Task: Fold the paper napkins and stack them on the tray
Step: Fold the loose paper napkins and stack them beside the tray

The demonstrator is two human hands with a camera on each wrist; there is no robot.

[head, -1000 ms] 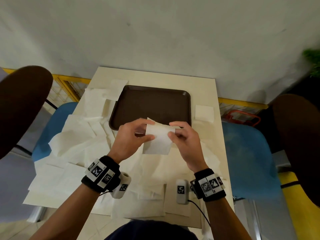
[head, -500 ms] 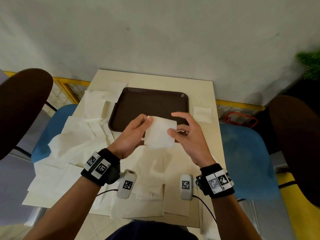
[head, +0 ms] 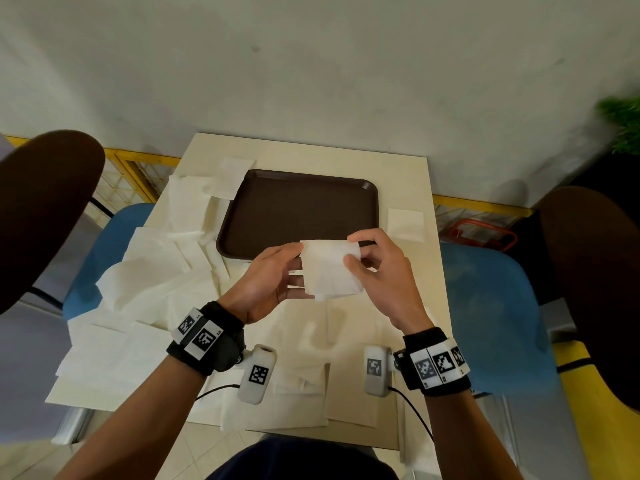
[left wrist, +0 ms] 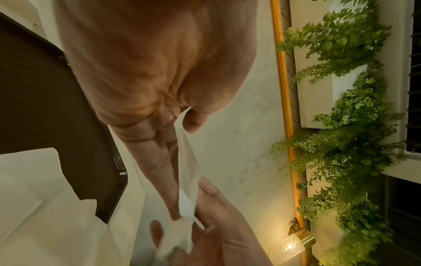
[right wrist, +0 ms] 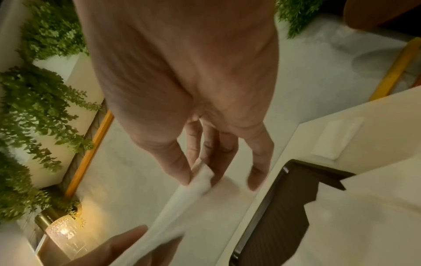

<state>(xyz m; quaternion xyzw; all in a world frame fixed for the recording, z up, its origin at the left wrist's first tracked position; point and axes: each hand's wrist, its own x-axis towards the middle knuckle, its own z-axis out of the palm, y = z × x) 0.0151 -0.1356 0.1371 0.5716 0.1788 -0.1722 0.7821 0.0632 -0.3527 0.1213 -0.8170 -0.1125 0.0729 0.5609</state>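
Note:
A folded white napkin is held up in the air just in front of the near edge of the brown tray, which has nothing on it. My left hand supports the napkin's left side with straight fingers behind it and the thumb near its top corner. My right hand pinches the right edge between thumb and fingers. The left wrist view shows the napkin edge-on between both hands. In the right wrist view the napkin is pinched at its corner.
Several unfolded white napkins lie spread over the left and near parts of the cream table. One small folded napkin lies right of the tray. Blue chairs stand on both sides, dark round seats beyond them.
The napkin has been folded smaller and both hands have carried it a little forward toward the tray's near edge. My left fingers have straightened behind it.

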